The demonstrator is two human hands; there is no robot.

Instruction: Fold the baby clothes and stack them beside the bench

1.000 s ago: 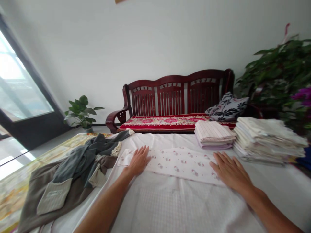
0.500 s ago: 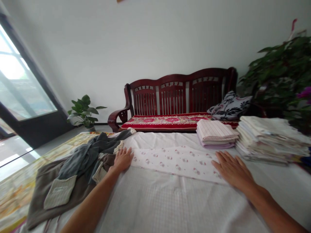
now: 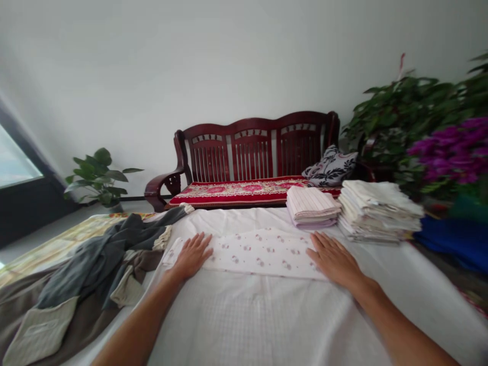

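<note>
A white cloth (image 3: 263, 256) with small printed figures lies as a long flat strip across the white sheet (image 3: 244, 315). My left hand (image 3: 193, 254) rests open on it near its left end, palm down, and a short stretch of the strip shows beyond the hand. At the right end, my right hand (image 3: 333, 258) lies flat with its fingers spread, covering that end in part. Left of my left hand is a heap of grey and brown clothing (image 3: 102, 259) with cream ribbed cuffs.
Beyond my right hand stand a striped folded pile (image 3: 312, 206) and a taller stack of pale folded cloths (image 3: 381, 211). A wooden bench (image 3: 251, 152) with a patterned cushion (image 3: 331, 165) is behind. Potted plants (image 3: 101, 175) and purple flowers (image 3: 453, 150) flank it.
The view has turned to the right. My left hand has slid inward along the printed cloth, baring its left end. My right hand remains near the right end.
</note>
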